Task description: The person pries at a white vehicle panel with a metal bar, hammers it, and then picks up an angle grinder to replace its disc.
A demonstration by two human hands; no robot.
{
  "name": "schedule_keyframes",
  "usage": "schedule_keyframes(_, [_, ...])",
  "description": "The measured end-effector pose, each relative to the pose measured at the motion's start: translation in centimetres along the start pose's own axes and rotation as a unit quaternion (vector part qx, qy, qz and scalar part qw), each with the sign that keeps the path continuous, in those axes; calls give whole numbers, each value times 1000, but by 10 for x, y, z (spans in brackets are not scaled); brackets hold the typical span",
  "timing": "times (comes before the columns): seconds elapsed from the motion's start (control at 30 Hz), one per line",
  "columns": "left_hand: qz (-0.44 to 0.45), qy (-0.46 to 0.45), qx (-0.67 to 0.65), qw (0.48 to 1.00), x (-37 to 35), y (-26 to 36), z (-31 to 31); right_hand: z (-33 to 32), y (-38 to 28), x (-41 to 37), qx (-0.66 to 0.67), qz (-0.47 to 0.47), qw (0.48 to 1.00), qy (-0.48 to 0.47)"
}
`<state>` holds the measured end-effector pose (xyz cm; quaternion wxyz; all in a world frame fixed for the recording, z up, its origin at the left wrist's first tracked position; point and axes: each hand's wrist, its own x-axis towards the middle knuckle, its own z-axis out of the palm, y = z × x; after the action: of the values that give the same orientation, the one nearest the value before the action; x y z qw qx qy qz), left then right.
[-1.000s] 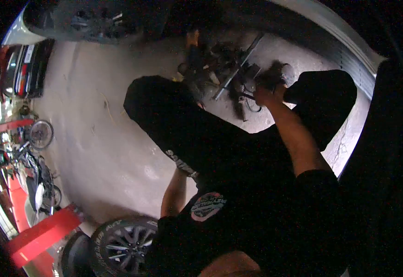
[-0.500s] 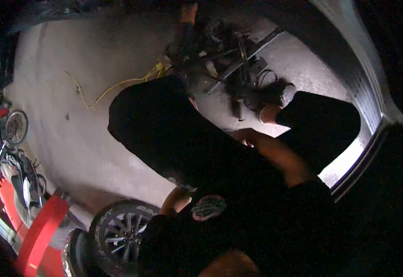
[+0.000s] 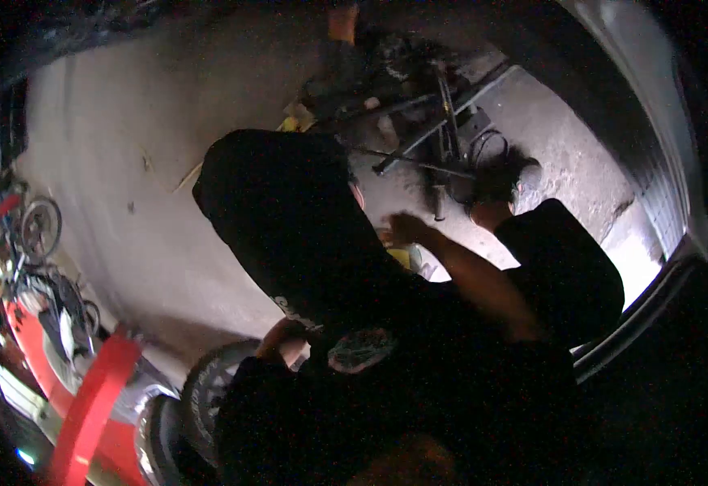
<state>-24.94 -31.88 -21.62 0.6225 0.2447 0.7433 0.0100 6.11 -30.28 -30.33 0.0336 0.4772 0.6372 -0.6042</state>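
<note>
At the far left, the red painted steel beam (image 3: pixel 86 405) and the parked bicycles (image 3: pixel 38 227) had slid a little as the person's head turned. The black rubber tyre on its grey spoked alloy wheel (image 3: pixel 204 389) stood on the pale concrete floor (image 3: pixel 127 162), closer to the person than a second before. The left hand (image 3: pixel 282 334) hung just beside the tyre's upper edge. It was too dark and bunched to tell whether it was closed or touching the rubber.

The bent knee in black trousers (image 3: pixel 289 202) filled the middle and now hid most of the yellow cable seen half a second earlier.

The main change lay right of the knee. A second before, the right hand (image 3: pixel 406 228) had been out at the heap of dark metal tools and bars (image 3: pixel 427 121). It had since drawn back and hovered low beside the knee, just over a small yellow object (image 3: pixel 403 257) on the floor between the legs. The fingers were blurred, so it could not be told whether they were open or held anything.

Judged from this, the reach into the heap was finished and the work had moved to the yellow object close in. The heap lay untouched beyond it, near the dark shoe (image 3: pixel 496 180).
</note>
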Motion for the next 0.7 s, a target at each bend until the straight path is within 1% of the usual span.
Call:
schedule_keyframes(0.03, [6,-10,7,1000,9,1,-2,-17,-4,9,-75,-21,958,274])
schedule_keyframes(0.07, [16,-21,18,999,17,4,-3,-49,-3,8,-66,1,916,396])
schedule_keyframes(0.1, [27,-30,26,999,22,7,-9,-86,1,4,-51,29,875,481])
schedule_keyframes(0.17, [43,-39,34,998,25,9,-19,-136,7,-13,-59,79,814,572])
schedule_keyframes(0.23, [62,-43,35,997,30,15,-26,-148,21,-25,-136,90,747,644])
schedule_keyframes(0.27, [72,-44,34,996,32,21,-27,-157,23,-27,-135,125,756,628])
schedule_keyframes(0.33, [89,-42,26,995,34,29,-32,-193,43,-26,-139,150,764,612])
schedule_keyframes(0.37, [99,-38,21,994,34,35,-36,-239,58,-21,182,299,800,488])
schedule_keyframes(0.4, [108,-33,16,994,34,39,-40,-244,64,-13,348,343,780,392])
schedule_keyframes(0.43, [114,-27,12,993,31,45,-46,-254,42,-15,476,404,728,282])
schedule_keyframes(0.47, [130,-16,-2,991,30,53,-56,-232,16,-22,450,310,750,372])
schedule_keyframes(0.5, [143,-14,-6,990,28,59,-61,-214,-8,-32,420,215,754,456])
schedule_keyframes(0.53, [155,-11,-10,988,27,67,-65,-210,-1,-34,425,218,749,459])
schedule_keyframes(0.57, [175,-6,-26,984,26,79,-74,-211,15,-37,274,192,791,513])
schedule_keyframes(0.63, [227,9,-69,971,14,111,-98,-189,53,-48,115,170,809,551])
schedule_keyframes(0.67, [261,18,-95,960,8,127,-112,-171,75,-49,127,179,755,618])
schedule_keyframes(0.7, [303,29,-128,944,-5,148,-131,-160,92,-55,90,197,740,636])
